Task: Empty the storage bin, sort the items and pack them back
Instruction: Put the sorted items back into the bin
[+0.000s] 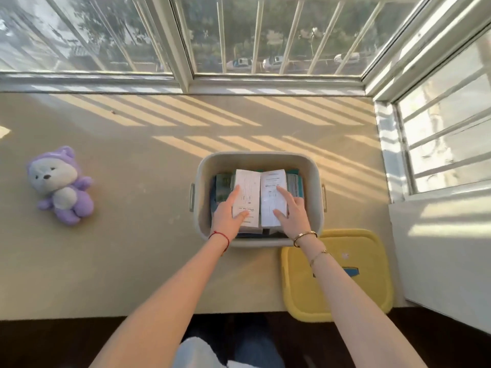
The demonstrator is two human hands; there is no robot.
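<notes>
A pale grey storage bin (pixel 204 166) stands on the beige sill, open at the top. Inside lie two white printed boxes side by side, the left white box (pixel 248 181) and the right white box (pixel 272 181), over green and teal packages (pixel 222 185). My left hand (pixel 228 211) rests on the left box with thumb and fingers spread along its edge. On the right box lies my right hand (pixel 291 211), index finger stretched out. Neither box is lifted. The bin's yellow lid (pixel 337 288) lies flat to the right front.
A purple and white plush bear (pixel 62 185) sits on the sill far to the left. Window frames with bars run along the back and right. A white ledge (pixel 446 248) rises at the right. The sill's front edge runs just behind my forearms.
</notes>
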